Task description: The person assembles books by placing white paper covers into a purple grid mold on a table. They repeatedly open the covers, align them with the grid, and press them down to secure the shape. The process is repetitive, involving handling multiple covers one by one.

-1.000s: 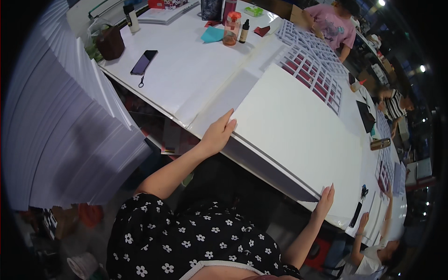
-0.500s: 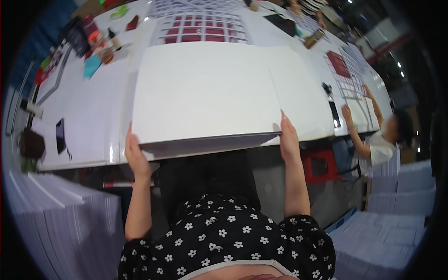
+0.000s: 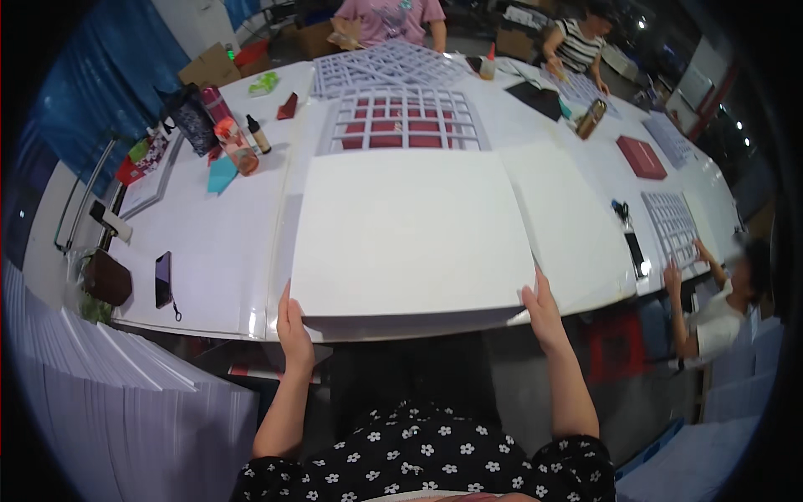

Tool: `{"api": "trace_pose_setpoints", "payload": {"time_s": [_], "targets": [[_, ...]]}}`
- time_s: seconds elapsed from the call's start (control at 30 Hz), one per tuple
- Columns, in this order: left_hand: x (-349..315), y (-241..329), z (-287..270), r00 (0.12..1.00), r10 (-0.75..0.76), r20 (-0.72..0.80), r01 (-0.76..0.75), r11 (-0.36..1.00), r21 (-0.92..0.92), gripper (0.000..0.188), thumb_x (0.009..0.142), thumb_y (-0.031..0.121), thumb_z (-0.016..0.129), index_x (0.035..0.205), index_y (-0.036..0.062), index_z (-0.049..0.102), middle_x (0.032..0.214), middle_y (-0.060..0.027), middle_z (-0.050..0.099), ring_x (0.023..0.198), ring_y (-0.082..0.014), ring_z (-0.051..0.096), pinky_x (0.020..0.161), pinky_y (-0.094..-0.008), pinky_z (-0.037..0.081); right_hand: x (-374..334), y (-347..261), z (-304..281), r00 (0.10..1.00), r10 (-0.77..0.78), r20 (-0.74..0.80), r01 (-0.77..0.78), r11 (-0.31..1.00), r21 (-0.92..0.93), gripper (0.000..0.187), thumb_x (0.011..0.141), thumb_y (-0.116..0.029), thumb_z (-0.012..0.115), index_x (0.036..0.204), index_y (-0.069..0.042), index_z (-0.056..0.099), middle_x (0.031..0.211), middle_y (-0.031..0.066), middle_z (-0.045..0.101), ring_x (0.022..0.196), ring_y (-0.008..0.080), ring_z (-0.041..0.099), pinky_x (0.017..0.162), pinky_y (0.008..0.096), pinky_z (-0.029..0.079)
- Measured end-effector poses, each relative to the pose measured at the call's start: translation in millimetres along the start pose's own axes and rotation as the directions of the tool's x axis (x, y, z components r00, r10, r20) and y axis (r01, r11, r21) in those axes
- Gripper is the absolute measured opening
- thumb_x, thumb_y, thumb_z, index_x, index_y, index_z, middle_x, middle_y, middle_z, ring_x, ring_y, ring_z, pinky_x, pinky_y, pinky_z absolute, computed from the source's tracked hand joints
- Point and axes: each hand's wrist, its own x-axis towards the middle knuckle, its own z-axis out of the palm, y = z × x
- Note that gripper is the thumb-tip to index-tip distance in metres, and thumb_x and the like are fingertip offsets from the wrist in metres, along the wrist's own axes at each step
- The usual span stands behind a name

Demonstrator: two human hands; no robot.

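A large white board [image 3: 410, 234] with a deep front side lies before me, at the near edge of the table. My left hand [image 3: 294, 333] grips its near left corner, the thumb by the top edge and the fingers along the side. At the near right corner my right hand [image 3: 542, 311] holds it the same way, thumb near the top face. The fingertips under the board are hidden. Just beyond its far edge stands a white grid [image 3: 406, 117] with dark red pieces showing through the openings.
On the white table [image 3: 209, 276] at left lie a phone [image 3: 163, 279], bottles [image 3: 258, 134] and a dark bag [image 3: 188, 117]. Stacked white sheets [image 3: 125, 368] stand at lower left. A red box [image 3: 641, 157] sits at right. Co-workers are around the table; one handles a grid [image 3: 669, 219].
The view has tilted up, so the table and board sit lower in the picture. My hands keep their grip on the board. The right co-worker's hands have moved closer to the table edge.
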Motion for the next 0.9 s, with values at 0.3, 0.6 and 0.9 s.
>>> {"api": "trace_pose_setpoints", "payload": {"time_s": [0.3,0.6,0.9], "targets": [[70.2,-76.9,-59.6,0.981,0.067,-0.184,-0.027,0.977,0.213,0.051,0.104,0.030,0.047,0.146,0.0012,0.038,0.143,-0.0190,0.047,0.134,-0.0267,0.044,0.110,-0.0401,0.035,121.7,-82.7,-28.8,0.975,-0.222,-0.014,0.205,0.923,-0.325,0.066,0.092,-0.014,0.067,0.147,0.003,0.034,0.148,0.0192,0.044,0.137,0.0305,0.042,0.111,0.0403,0.036],[73.0,-91.8,-46.6,0.979,0.192,-0.073,-0.070,0.643,0.762,0.051,0.091,0.014,0.059,0.139,-0.0003,0.045,0.141,-0.0196,0.049,0.133,-0.0353,0.043,0.112,-0.0457,0.026,339.2,-141.5,89.3,0.863,-0.405,0.302,0.505,0.704,-0.500,0.080,0.075,-0.017,0.082,0.143,-0.003,0.042,0.145,0.0199,0.045,0.134,0.0345,0.044,0.110,0.0421,0.039],[70.8,-90.0,-47.4,0.975,0.217,-0.048,-0.091,0.588,0.804,0.048,0.089,0.009,0.061,0.134,0.0016,0.049,0.140,-0.0176,0.050,0.133,-0.0337,0.043,0.110,-0.0460,0.027,437.6,-61.8,156.1,0.811,0.062,0.581,0.546,0.274,-0.792,0.121,0.063,-0.027,0.089,0.157,-0.031,0.013,0.157,0.0160,0.028,0.144,0.0459,0.026,0.110,0.0615,0.034]]}}
